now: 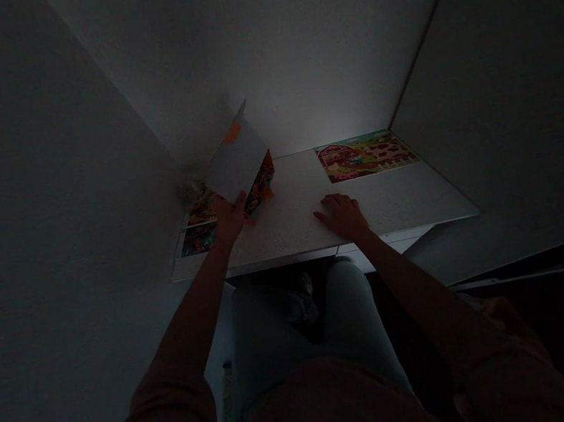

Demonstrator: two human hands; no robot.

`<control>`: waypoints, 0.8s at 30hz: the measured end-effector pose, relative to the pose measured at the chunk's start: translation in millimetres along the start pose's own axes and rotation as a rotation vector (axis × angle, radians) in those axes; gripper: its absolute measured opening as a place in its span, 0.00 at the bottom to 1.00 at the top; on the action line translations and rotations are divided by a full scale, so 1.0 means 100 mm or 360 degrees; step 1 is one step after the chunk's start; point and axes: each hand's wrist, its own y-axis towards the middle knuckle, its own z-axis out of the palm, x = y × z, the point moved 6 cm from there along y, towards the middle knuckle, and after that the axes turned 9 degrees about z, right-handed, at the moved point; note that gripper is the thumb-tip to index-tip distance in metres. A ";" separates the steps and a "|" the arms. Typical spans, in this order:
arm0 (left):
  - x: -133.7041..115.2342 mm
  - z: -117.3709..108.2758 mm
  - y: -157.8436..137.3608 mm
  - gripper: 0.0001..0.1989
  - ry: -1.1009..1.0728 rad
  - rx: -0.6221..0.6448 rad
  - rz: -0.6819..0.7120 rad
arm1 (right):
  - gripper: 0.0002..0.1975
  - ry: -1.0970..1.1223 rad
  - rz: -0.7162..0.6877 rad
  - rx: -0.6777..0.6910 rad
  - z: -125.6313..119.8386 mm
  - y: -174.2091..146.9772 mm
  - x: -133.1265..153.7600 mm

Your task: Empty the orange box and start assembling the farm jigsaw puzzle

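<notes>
desk (pixel 294 216) in the head view, white and dimly lit, sits between walls (pixel 273 38). over the left half of the desk, the left hand (pixel 230 220) pinches a packet (pixel 237 160) by its near edge, thumb laid along the pale face and the other fingers mostly hidden. the packet is tilted up from the desk, its far corner pointing toward the back wall; the pale face carries an orange patch (pixel 232 132), and a dark, orange-printed side shows on the right. whether its lower edge touches the desk, i cannot tell.

the right hand (pixel 344 216) lies palm down near the front edge of the desk, right of its middle, holding nothing, thumb apart from loosely bent fingers. just beyond it, apart from the fingertips, a farm picture (pixel 366 155) lies flat toward the back right corner of the desk. at the left end of the desk, colourful prints (pixel 198 239) lie partly behind the left hand and packet. in front of the desk are the person's legs (pixel 358 314), in jeans.
</notes>
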 end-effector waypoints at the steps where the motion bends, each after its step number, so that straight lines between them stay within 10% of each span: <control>1: 0.00 0.04 -0.01 0.36 0.0066 0.0019 0.0063 | 0.27 -0.0001 0.0001 0.0006 0.00 0.00 0.00; 24: -0.25 0.23 -0.23 0.15 0.0734 0.0433 0.0696 | 0.26 -0.0013 0.0003 0.0056 -0.03 0.01 0.01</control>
